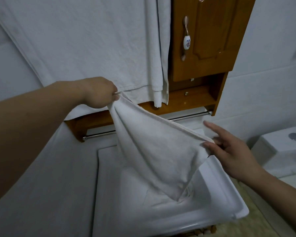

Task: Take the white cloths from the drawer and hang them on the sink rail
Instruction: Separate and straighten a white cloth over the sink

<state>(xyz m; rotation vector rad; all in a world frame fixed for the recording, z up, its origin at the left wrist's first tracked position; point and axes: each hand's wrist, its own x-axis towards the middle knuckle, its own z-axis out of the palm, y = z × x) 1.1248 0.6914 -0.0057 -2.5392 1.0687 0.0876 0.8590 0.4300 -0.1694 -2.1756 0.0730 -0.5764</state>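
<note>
Left hand clenched on one top corner of a white cloth; right hand pinching the other corner, index finger extended. Cloth stretched between both hands, in front of the steel rail, lower end trailing into the open white drawer.

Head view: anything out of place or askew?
Nothing damaged or spilled. The white cloth is stretched between left hand and right hand, one corner trailing in the open drawer, not yet on the rail.
</note>
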